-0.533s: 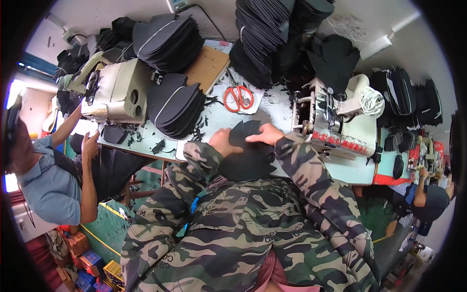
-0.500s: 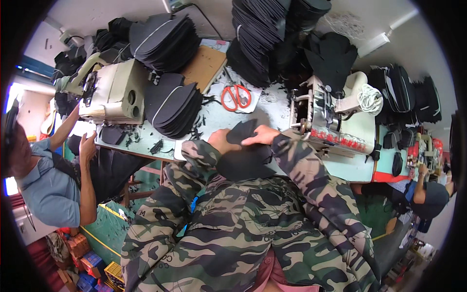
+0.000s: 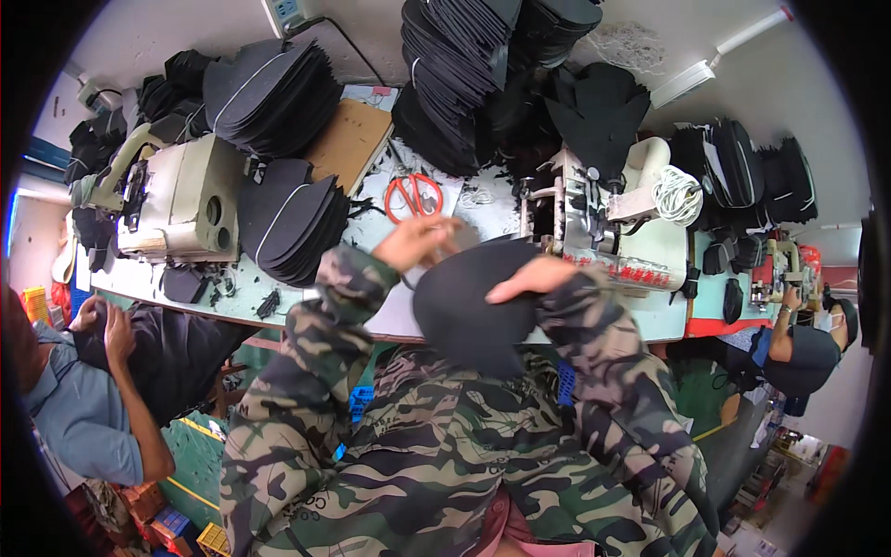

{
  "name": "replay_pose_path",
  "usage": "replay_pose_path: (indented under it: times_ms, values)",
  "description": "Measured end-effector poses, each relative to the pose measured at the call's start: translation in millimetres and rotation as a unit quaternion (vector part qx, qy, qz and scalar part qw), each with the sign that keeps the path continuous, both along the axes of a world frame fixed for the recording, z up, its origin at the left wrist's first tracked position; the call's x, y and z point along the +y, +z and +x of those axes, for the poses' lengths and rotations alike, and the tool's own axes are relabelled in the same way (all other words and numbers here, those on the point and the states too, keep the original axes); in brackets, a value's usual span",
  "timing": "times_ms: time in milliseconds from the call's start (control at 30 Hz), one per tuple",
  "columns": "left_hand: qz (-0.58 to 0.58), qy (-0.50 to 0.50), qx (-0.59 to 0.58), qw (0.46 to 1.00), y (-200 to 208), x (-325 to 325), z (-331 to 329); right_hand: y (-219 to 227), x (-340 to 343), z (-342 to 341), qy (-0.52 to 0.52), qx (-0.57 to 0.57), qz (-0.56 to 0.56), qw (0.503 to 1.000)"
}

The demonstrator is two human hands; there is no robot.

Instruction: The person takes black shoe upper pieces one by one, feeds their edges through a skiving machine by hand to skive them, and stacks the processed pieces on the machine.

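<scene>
My right hand (image 3: 536, 278) is closed on the right side of a black curved fabric piece (image 3: 469, 302), its thumb lying across the face. The piece is held tilted over the table's front edge, above my lap; whether it is one layer or several I cannot tell. Just beyond its upper left edge is my left hand (image 3: 415, 243), slightly blurred, its fingers stretched toward the right and apart from the piece. Orange-handled scissors (image 3: 414, 197) lie on the table right behind my left hand.
Tied stacks of black pieces (image 3: 295, 223) stand left of my hands, with a taller pile (image 3: 455, 74) at the back. Sewing machines flank me, one at left (image 3: 181, 200) and one at right (image 3: 617, 227). A co-worker in a blue shirt (image 3: 88, 408) sits at left.
My left hand has let go of the black piece and moved up toward the scissors. The right hand has shifted its hold, and the piece now shows a broader face.
</scene>
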State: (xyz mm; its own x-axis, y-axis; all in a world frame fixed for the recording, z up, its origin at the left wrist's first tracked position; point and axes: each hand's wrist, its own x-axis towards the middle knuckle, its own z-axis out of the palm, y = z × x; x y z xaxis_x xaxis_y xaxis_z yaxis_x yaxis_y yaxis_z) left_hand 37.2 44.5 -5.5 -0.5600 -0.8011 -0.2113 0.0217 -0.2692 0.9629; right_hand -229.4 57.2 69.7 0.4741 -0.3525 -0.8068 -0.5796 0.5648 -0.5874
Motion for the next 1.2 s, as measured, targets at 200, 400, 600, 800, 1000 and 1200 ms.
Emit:
replay_pose_path:
  times_ms: [200, 400, 600, 800, 1000, 1200]
  values:
    - [-0.270, 0.164, -0.415, 0.853, -67, -73, -77, 94, 60, -89, -0.055, -0.255, -0.006, 0.965]
    - [-0.212, 0.182, -0.370, 0.886, -93, -83, -72, 87, 115, -95, -0.058, -0.019, 0.044, 0.997]
    - [-0.202, 0.182, -0.313, 0.910, -7, 28, -92, 81, 105, -121, 0.017, -0.133, -0.102, 0.986]
    - [-0.358, 0.201, -0.251, 0.876, 71, 197, -190, 23, 92, -136, 0.110, -0.263, -0.104, 0.953]
    - [0.075, 0.505, 0.215, 0.832, 76, 281, -217, 3, 119, -118, 0.177, -0.221, 0.045, 0.958]
    - [0.020, 0.463, 0.230, 0.856, 33, 371, -206, -3, 179, -98, 0.144, -0.177, 0.110, 0.967]
